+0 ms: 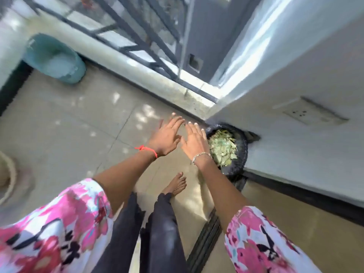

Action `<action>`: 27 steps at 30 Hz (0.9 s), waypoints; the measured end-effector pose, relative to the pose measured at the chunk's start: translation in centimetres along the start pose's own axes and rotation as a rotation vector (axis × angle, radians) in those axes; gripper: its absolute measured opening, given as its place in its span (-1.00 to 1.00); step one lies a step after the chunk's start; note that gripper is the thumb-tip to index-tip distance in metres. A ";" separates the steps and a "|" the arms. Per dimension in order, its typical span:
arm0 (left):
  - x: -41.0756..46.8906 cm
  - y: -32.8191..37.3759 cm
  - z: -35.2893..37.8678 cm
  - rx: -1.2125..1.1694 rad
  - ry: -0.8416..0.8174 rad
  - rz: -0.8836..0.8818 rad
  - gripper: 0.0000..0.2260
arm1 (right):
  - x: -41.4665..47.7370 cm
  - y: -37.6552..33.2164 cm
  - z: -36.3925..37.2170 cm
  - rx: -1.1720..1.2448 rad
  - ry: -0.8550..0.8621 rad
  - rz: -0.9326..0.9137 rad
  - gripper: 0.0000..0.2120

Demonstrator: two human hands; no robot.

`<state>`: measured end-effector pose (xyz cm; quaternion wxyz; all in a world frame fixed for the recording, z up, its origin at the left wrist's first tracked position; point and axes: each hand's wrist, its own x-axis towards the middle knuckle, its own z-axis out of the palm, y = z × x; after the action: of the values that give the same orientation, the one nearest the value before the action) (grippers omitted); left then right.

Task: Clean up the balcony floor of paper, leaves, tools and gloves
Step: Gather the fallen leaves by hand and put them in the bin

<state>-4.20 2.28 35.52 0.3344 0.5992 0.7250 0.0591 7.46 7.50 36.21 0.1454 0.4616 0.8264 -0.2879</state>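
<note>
A black bin (239,154) lined with a dark bag stands on the floor against the white wall corner. It holds a heap of green leaves (222,148). My left hand (167,137) and my right hand (195,141) are stretched out side by side above the floor, just left of the bin. Both hands have straight fingers and hold nothing. My right wrist partly covers the bin's left rim. The picture is blurred by motion.
A teal bucket (57,58) stands at the far left by the low wall. A dark metal railing (137,46) runs along the balcony edge. A pale round object (7,174) shows at the left border. A wall socket (307,115) sits on the right wall. My bare foot (176,184) rests on the beige tiles.
</note>
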 end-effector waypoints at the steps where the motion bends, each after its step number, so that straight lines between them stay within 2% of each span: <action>1: -2.3 -0.8 -1.4 0.001 0.032 -0.041 -0.49 | -0.9 -2.2 -0.8 -0.015 -0.014 -0.043 -0.46; 4: -9.8 -3.2 -5.6 0.000 0.179 -0.131 -0.49 | -3.9 -9.5 -2.7 -0.044 -0.012 -0.197 -0.45; 7: -18.9 -5.2 -9.7 0.023 0.292 -0.298 -0.47 | -7.5 -17.7 -3.5 -0.115 -0.034 -0.406 -0.46; 11: -31.1 -7.5 -12.1 0.013 0.432 -0.448 -0.44 | -12.7 -27.7 -2.7 -0.253 -0.048 -0.612 -0.46; 13: -38.0 -9.3 -12.3 0.033 0.494 -0.530 -0.38 | -16.8 -32.9 -1.3 -0.343 -0.073 -0.713 -0.45; 16: -48.5 -10.5 -12.2 0.009 0.551 -0.672 -0.44 | -23.4 -39.4 1.2 -0.417 -0.085 -0.882 -0.43; 22: -68.8 -10.5 -9.1 -0.017 0.802 -0.972 -0.44 | -37.3 -49.8 6.9 -0.476 -0.183 -1.266 -0.41; 27: -78.2 -9.6 -4.8 -0.088 0.886 -1.255 -0.46 | -44.5 -55.2 11.2 -0.617 -0.293 -1.564 -0.43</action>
<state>-10.33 -69.85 66.90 0.0071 -0.0180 0.9924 0.1215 -15.92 -52.11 68.73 0.1295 -0.3438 0.9217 -0.1244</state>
